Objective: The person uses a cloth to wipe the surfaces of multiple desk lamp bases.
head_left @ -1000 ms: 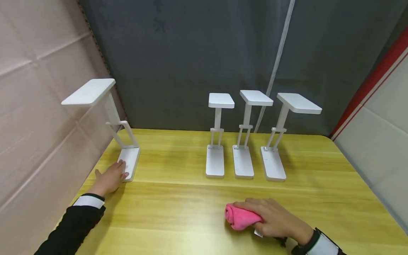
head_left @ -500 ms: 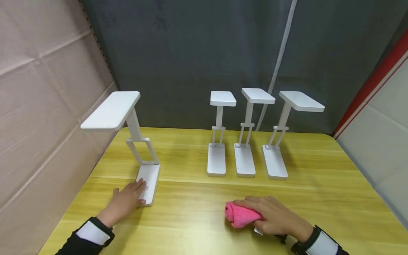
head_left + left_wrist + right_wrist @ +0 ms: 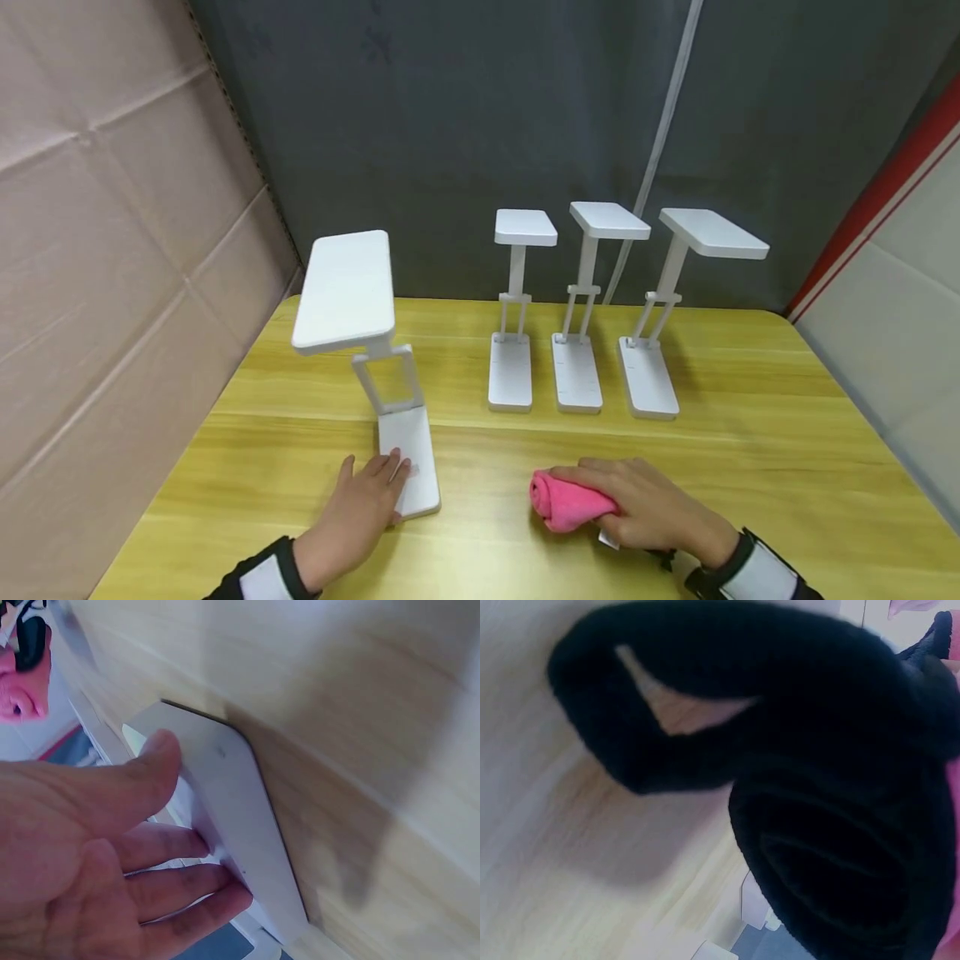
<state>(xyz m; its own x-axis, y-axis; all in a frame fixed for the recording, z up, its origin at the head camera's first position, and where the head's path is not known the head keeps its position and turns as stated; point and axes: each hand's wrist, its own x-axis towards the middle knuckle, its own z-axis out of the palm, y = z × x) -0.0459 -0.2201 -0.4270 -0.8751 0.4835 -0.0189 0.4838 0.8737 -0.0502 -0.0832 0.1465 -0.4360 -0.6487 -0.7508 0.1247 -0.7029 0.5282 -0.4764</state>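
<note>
A white folding stand point(image 3: 408, 437), with a flat base, two-legged frame and broad rectangular plate point(image 3: 348, 287), stands upright at centre-left. My left hand point(image 3: 360, 508) lies on its base, fingers stretched over the top and thumb at the front corner. In the left wrist view, the fingertips and thumb touch the edges of the base point(image 3: 240, 802). My right hand point(image 3: 652, 508) holds a rolled pink cloth point(image 3: 566, 502) on the table. Its dark fabric with a loop point(image 3: 840, 840) fills much of the right wrist view; a white tag point(image 3: 609, 540) shows below.
Three similar white stands point(image 3: 510, 371) line up at the back right of the wooden table point(image 3: 247, 467). Behind it hangs a dark grey curtain point(image 3: 450, 108). Pale panels point(image 3: 135, 292) border the left side, and a white wall with a red stripe the right.
The left hand and the stand under it have slid right and nearer to me, and the stand has turned so its plate points more forward. The right hand stays put with the cloth.
</note>
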